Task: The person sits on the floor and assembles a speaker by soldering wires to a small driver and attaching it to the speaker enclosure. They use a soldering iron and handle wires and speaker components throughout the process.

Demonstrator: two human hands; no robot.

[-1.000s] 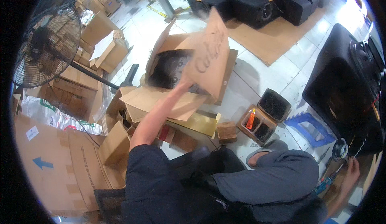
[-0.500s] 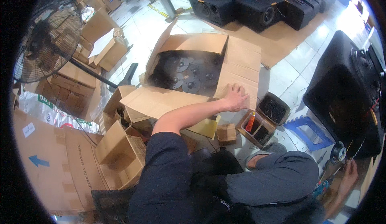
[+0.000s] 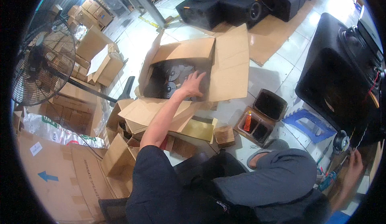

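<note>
**Left hand reaching into open carton of speaker drivers**

Large open brown cardboard carton sits on the floor, flaps splayed. Inside it, round grey metal speaker drivers lie packed flat. Left hand is over the carton's near-right interior, grip spread, fingers not closed on anything. Drivers are probably heavy, rigid, with fragile cones; best taken by the metal rim. Right hand right of the carton, blurred, grip state unclear.

The left hand is now moved from the right flap into the open cardboard box. The flap, raised a second ago, is folded fully outward.
</note>
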